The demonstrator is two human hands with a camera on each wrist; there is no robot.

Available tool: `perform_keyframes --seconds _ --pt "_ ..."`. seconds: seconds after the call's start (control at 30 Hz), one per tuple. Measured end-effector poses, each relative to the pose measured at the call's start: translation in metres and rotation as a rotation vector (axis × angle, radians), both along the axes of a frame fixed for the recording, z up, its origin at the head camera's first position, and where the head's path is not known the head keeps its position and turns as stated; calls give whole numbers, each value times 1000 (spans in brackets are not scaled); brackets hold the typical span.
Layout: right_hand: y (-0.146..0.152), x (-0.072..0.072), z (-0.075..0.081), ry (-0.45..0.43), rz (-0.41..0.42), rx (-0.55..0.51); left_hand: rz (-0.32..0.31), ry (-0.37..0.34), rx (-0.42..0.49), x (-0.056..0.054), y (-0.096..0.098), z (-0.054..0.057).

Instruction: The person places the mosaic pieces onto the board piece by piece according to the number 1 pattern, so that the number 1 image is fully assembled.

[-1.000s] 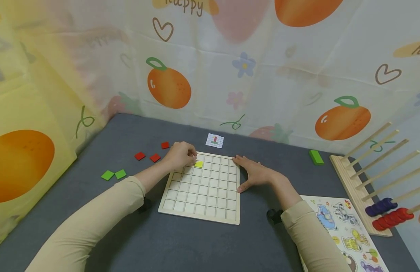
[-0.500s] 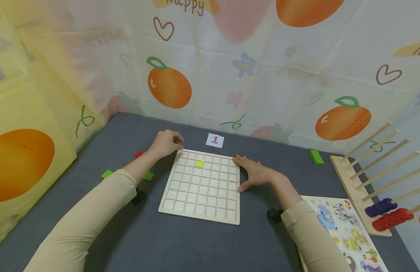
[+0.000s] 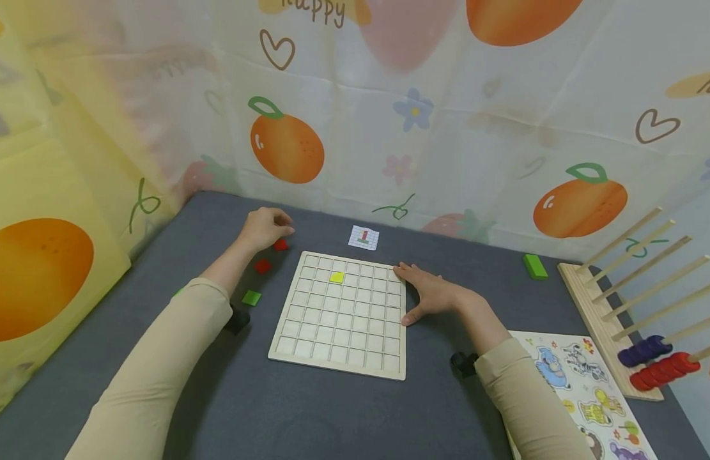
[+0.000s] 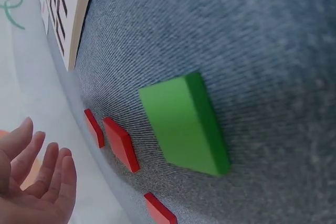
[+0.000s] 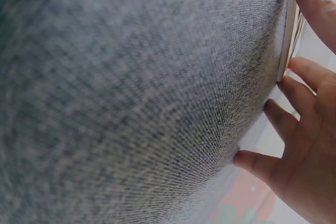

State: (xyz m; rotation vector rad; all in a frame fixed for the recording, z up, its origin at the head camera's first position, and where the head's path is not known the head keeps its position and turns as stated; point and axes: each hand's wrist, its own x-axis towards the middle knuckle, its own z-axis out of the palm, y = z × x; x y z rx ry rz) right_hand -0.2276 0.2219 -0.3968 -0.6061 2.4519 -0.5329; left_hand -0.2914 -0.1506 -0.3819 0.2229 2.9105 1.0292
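My left hand [image 3: 265,228] is above the table's far left part, just over a red tile [image 3: 281,244]. Its fingers [image 4: 51,169] are loosely bent and hold nothing in the left wrist view. A second red tile [image 3: 262,266] and a green tile [image 3: 252,298] lie near the left forearm; the green tile [image 4: 184,124] looms large in the left wrist view. On the wooden grid board [image 3: 337,375], one yellow tile [image 3: 337,277] sits in a cell near the far edge. My right hand [image 3: 432,291] rests spread at the board's right edge, thumb and fingertips touching it.
A small paper card [image 3: 363,237] with a printed pattern lies behind the board. To the right are a green block [image 3: 535,267], a wooden peg rack [image 3: 604,332] with blue and red rings, and an animal picture board [image 3: 585,383]. A printed curtain hangs behind the table.
My left hand has left the yellow tile in the grid and moved left and away, above the red tiles. The right hand stays at the board's edge.
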Motion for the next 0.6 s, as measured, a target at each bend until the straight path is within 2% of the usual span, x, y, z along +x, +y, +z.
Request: perform_keyframes --seconds 0.17,0.4,0.6 --pt "0 0 -1 3 -1 8 -11 -51 -28 -4 -3 1" --pt "0 1 1 -3 -7 1 -39 -163 -55 -6 -9 -1" --pt "0 0 0 0 3 0 -64 -205 -77 -5 -13 -4"
